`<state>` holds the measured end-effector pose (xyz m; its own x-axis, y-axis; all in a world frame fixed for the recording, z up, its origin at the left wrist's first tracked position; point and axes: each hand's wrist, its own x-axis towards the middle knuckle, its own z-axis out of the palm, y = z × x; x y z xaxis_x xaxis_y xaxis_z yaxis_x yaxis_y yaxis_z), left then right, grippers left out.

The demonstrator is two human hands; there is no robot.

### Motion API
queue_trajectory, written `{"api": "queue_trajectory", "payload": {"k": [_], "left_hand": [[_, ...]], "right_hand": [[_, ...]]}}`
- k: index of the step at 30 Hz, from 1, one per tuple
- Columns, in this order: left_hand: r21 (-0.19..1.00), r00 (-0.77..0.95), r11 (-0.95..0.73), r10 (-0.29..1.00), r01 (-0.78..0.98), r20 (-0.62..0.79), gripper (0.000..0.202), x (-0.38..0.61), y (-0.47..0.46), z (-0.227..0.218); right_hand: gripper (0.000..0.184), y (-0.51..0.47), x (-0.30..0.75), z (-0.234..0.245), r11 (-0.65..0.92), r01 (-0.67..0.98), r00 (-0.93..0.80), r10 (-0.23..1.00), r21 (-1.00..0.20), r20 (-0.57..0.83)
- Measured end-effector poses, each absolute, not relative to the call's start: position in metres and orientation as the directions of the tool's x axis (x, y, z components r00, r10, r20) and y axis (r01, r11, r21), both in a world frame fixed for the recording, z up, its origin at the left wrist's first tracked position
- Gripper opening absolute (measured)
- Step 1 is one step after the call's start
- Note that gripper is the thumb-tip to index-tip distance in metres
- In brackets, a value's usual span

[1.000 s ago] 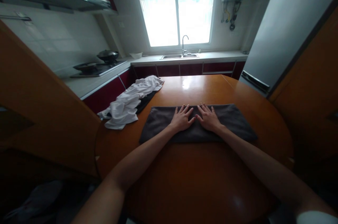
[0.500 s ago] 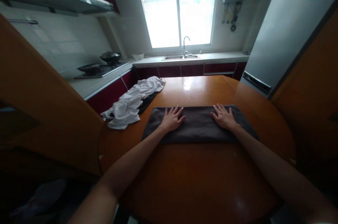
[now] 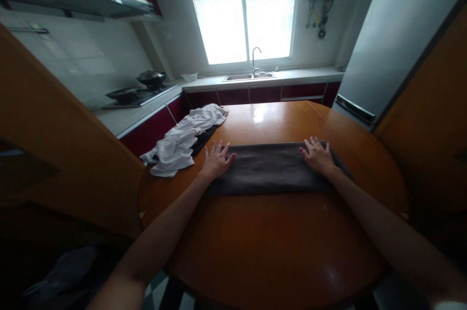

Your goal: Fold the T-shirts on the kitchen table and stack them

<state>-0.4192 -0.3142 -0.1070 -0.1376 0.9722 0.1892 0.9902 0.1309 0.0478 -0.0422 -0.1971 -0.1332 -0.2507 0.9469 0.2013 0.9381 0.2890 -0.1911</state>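
A dark grey cloth (image 3: 268,169), folded into a long flat rectangle, lies across the middle of the wooden table (image 3: 277,242). On its left end rests my left hand (image 3: 217,160), fingers spread and palm down. My right hand (image 3: 318,155) lies flat near the right end, its fingers also apart. Neither hand grips the fabric. The cloth looks smooth between them, and my forearms cover parts of its near corners. What kind of garment or cloth it is, I cannot tell.
Crumpled white clothes (image 3: 182,137) with a dark piece (image 3: 204,139) under them lie at the table's left edge. Beyond stand a counter with a sink (image 3: 239,77), a stove with pans (image 3: 151,77), and a fridge (image 3: 383,47) at right.
My left hand has slid left to the cloth's left end, and my right hand has shifted slightly right. The hands are farther apart; the white clothes have stayed put.
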Motion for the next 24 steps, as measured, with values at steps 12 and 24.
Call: {"api": "queue_trajectory", "payload": {"k": [12,24], "left_hand": [[0.110,0.308,-0.316,0.948,0.942,0.086,0.063,-0.323,-0.347,-0.128],[0.182,0.259,-0.264,0.965,0.947,0.051,0.064,-0.334,-0.340,-0.125]], "right_hand": [[0.068,-0.292,-0.125,-0.137,0.674,0.704,-0.673,0.734,-0.224,0.094],[0.072,-0.223,-0.073,-0.137,0.452,0.868,-0.461,0.888,-0.205,0.008]]}}
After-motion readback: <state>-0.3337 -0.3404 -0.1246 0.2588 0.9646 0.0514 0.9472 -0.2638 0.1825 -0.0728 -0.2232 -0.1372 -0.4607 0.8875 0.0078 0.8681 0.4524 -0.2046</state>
